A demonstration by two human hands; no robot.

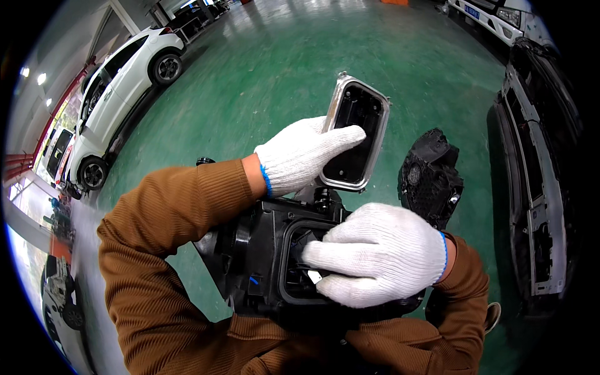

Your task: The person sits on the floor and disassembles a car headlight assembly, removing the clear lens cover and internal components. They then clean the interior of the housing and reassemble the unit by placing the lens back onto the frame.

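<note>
My left hand (306, 154), in a white knit glove, grips a rectangular cover (356, 134) by its left side, thumb across its black recessed inside. The cover has a silver-grey rim with rounded corners. A black plastic housing (259, 262) lies across my lap, with a rounded rectangular opening in its upper face. Over that opening is my right hand (381, 256), gloved the same way, its fingers bent together and the tips reaching inside. What those fingertips hold is hidden. A small white tag (314, 276) and dark parts show in the opening beside them.
On the green floor (250, 81), a black ribbed plastic part (431, 178) lies beyond my right hand. A large dark vehicle panel (531, 181) stands along the right. A white car (122, 94) is parked at the left, and the front of another white vehicle (500, 19) shows at upper right.
</note>
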